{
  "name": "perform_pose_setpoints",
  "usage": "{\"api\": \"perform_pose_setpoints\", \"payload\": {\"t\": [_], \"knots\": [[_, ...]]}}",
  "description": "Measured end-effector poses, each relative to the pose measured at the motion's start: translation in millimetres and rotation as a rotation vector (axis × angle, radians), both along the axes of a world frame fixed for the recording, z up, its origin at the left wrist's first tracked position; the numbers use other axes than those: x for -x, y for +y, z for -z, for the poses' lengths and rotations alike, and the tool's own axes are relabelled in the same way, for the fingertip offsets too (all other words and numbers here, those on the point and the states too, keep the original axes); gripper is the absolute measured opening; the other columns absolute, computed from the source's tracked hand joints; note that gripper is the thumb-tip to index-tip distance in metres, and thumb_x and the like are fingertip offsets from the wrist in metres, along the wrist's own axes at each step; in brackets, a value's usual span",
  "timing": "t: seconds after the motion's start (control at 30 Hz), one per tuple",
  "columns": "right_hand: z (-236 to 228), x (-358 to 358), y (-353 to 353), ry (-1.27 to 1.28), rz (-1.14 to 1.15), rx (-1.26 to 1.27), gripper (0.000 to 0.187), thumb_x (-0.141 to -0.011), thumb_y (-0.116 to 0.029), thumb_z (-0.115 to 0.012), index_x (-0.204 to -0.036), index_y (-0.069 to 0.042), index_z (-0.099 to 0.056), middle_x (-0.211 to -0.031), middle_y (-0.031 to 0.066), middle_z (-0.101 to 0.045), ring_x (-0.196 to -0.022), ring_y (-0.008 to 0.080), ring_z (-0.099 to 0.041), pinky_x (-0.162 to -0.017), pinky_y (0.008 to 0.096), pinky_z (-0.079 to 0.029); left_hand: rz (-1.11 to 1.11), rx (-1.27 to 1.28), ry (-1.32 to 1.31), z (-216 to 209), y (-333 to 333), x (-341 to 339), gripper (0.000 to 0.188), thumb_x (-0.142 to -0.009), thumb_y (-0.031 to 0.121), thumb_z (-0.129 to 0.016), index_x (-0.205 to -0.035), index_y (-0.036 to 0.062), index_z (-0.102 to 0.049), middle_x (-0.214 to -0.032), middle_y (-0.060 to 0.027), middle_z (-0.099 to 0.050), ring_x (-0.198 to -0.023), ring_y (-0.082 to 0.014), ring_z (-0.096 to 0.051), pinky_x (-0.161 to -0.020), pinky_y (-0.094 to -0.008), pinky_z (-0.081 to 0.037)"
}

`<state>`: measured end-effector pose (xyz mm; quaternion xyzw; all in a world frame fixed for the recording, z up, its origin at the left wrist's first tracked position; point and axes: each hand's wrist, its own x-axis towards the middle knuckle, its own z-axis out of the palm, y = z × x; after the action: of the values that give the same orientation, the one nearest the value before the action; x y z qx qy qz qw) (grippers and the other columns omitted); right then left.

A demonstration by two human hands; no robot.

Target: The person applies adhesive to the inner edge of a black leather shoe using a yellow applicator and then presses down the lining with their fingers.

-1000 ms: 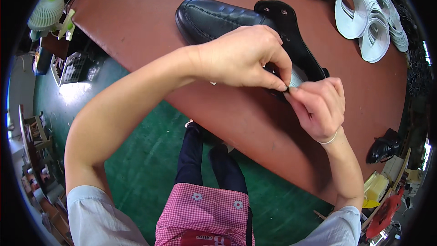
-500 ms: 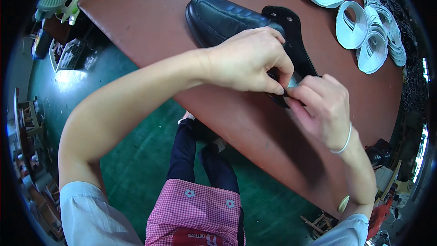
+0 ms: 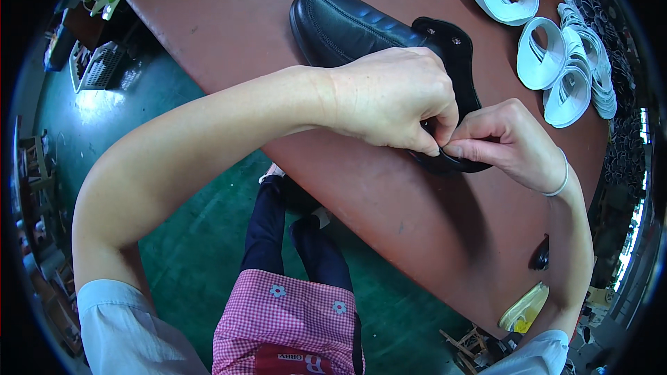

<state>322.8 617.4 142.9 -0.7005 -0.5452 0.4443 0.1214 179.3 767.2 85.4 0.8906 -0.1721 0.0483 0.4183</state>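
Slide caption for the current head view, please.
Left hand and right hand pinch a black leather-look shoe at its edge on a reddish-brown table, with white ring-shaped pieces to the right.

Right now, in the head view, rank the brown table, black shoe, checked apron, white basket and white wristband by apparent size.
1. brown table
2. black shoe and checked apron: too close to rank, the left hand hiding part of the shoe
3. white basket
4. white wristband

Green floor [image 3: 201,250], brown table [image 3: 215,21], probably a window [image 3: 628,253] at right.
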Motion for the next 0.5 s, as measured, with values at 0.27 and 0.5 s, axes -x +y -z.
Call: {"api": "perform_pose_setpoints", "payload": {"t": [0.27, 0.5], "knots": [[4.6, -6.4, 6.7, 0.097, -0.083, -0.017, 0.018, -0.082, -0.017, -0.068, -0.087, 0.0, -0.071, -0.068, 0.0085, -0.066, -0.059, 0.0116, -0.06, -0.056, 0.0266, -0.047, 0.006, 0.022, 0.009, 2.9, 0.3, -0.1, 0.009, -0.075, 0.014, -0.069, -0.077, 0.0053, -0.068, -0.074, -0.0039, -0.067, -0.066, -0.0188, -0.06, -0.107, -0.0437, -0.031], [6.0, -6.4, -4.2, 0.157, 0.086, -0.025, 0.018, -0.082, -0.016, -0.068, -0.087, 0.001, -0.07, -0.068, 0.0068, -0.066, -0.061, 0.0108, -0.06, -0.058, 0.0254, -0.048, -0.065, 0.116, -0.058, 12.5, -3.3, 3.9, 0.009, -0.073, 0.013, -0.071, -0.077, 0.0055, -0.068, -0.074, -0.004, -0.067, -0.071, -0.0181, -0.063, -0.107, -0.0438, -0.031]]}}
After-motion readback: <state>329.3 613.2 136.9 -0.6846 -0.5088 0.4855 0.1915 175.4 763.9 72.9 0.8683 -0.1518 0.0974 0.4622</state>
